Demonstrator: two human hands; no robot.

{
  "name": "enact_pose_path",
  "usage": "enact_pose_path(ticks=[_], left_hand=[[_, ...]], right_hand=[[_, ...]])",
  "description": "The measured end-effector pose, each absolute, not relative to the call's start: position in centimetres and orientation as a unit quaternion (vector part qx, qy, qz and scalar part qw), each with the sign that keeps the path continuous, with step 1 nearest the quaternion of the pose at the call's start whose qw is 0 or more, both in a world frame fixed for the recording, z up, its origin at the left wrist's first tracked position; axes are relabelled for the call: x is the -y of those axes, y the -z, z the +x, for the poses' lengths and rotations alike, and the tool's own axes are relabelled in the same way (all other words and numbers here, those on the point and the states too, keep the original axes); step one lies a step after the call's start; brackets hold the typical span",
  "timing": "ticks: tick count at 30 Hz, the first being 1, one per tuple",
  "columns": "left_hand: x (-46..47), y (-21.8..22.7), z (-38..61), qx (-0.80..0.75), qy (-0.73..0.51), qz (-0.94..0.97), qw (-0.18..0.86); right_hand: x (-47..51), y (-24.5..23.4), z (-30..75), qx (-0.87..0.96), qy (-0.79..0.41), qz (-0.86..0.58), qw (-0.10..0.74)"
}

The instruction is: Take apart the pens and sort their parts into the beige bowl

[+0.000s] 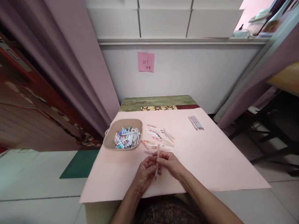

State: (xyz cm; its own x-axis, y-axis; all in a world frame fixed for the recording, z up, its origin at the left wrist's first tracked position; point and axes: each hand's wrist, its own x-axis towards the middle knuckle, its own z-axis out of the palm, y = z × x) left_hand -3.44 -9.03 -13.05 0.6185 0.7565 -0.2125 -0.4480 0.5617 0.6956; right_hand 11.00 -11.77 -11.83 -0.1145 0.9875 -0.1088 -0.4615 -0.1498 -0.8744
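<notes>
Between both hands, over the near part of the table, I hold a pale pink pen almost upright in view, its dark tip toward me. My left hand pinches its lower part. The fingers of my right hand are closed round its upper barrel. Just beyond my hands lie loose pen parts: several white refills with dark ends, pink patterned caps and pale pink barrels. Some of these are partly hidden behind my fingers.
A beige basket at the left holds many blue, white and orange pen parts. Several greyish-purple pens lie side by side at the right. Pink paper covers the table. A pink note sticks to the wall behind.
</notes>
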Motion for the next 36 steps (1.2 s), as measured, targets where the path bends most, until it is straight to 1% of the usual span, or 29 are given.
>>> enact_pose_path(ticks=[4,10,14,17,24,27,30,33,36], left_hand=[[9.0,13.2,-3.4,-0.246,-0.358,0.311,0.846],[9.1,12.8,-3.4,-0.249,-0.369,0.296,0.845],[9.1,12.8,-3.4,-0.239,-0.368,0.303,0.846],[9.0,12.9,-3.4,-0.235,-0.371,0.306,0.844],[9.0,13.2,-3.5,-0.245,-0.371,0.299,0.844],[9.1,13.3,-3.6,-0.245,-0.356,0.310,0.847],[9.3,13.1,-3.7,-0.258,-0.316,0.331,0.851],[9.4,12.9,-3.7,-0.265,-0.284,0.355,0.850],[9.3,12.8,-3.9,-0.280,-0.294,0.341,0.848]], right_hand=[[11.7,11.8,10.6,0.334,-0.647,-0.384,0.568],[12.0,11.5,10.8,0.367,-0.655,-0.363,0.551],[11.7,12.2,10.3,0.325,-0.642,-0.391,0.574],[11.6,12.3,10.1,0.326,-0.635,-0.393,0.580],[11.7,11.5,11.0,0.377,-0.663,-0.340,0.550],[11.6,11.8,10.9,0.336,-0.669,-0.349,0.564],[11.3,12.3,10.5,0.305,-0.672,-0.360,0.571],[11.3,12.4,10.4,0.304,-0.665,-0.370,0.573],[11.5,11.9,10.4,0.323,-0.677,-0.351,0.561]])
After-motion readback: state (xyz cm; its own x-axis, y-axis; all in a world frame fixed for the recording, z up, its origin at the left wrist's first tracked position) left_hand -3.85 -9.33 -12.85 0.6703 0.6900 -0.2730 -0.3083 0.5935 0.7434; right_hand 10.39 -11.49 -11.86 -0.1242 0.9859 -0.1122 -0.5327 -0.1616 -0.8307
